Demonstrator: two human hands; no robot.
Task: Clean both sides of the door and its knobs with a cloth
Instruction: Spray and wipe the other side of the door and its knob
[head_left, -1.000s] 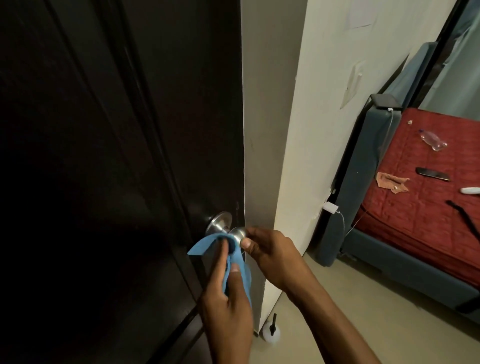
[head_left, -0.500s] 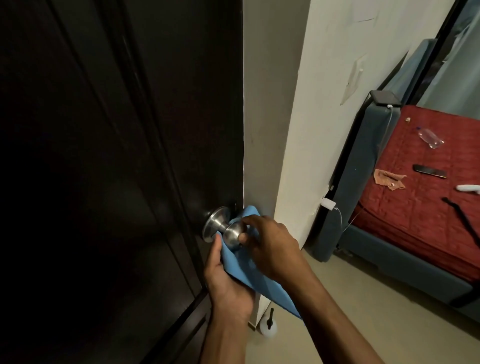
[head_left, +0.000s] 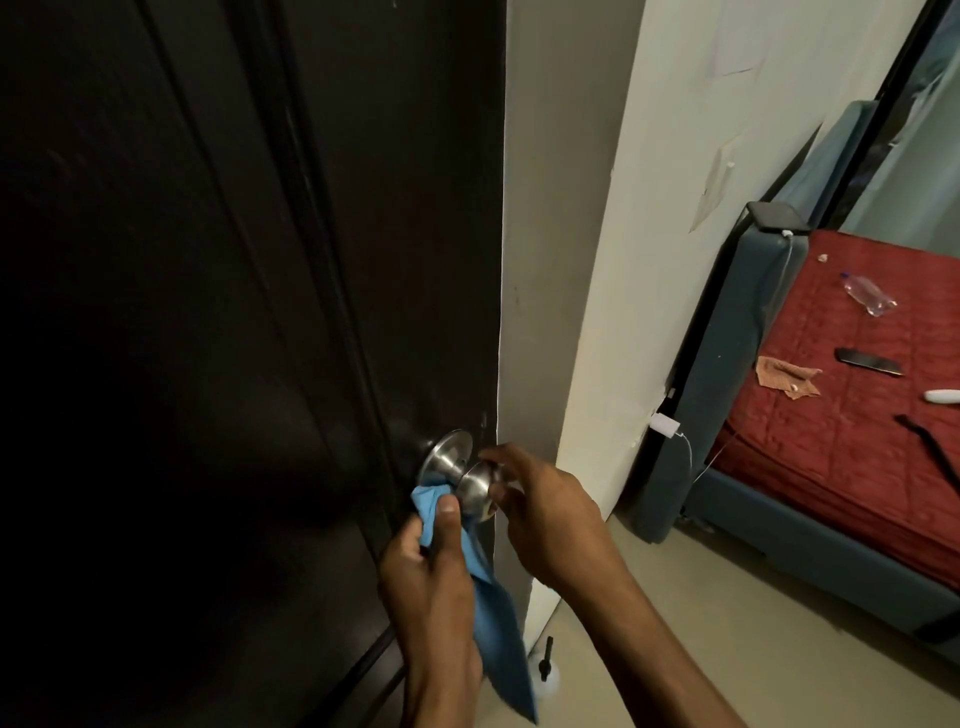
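A dark brown door (head_left: 234, 312) fills the left of the view, its free edge toward a white wall. A brushed-metal knob (head_left: 475, 486) with a round backplate sits low on the door near that edge. My left hand (head_left: 434, 566) grips a blue cloth (head_left: 498, 634) and presses its bunched top against the underside of the knob; the rest of the cloth hangs down below the hand. My right hand (head_left: 545, 512) curls its fingertips round the knob's right side and front.
A white wall corner (head_left: 613, 260) stands just right of the door edge. A small white doorstop (head_left: 548, 678) sits on the floor below. A blue bed frame (head_left: 727, 364) with a red cover (head_left: 857, 415) holds a bottle, a phone and a rag.
The cloth has dropped from behind the knob to under it, now hanging from my left hand. My right hand has slid from over the cloth to the knob's right side.
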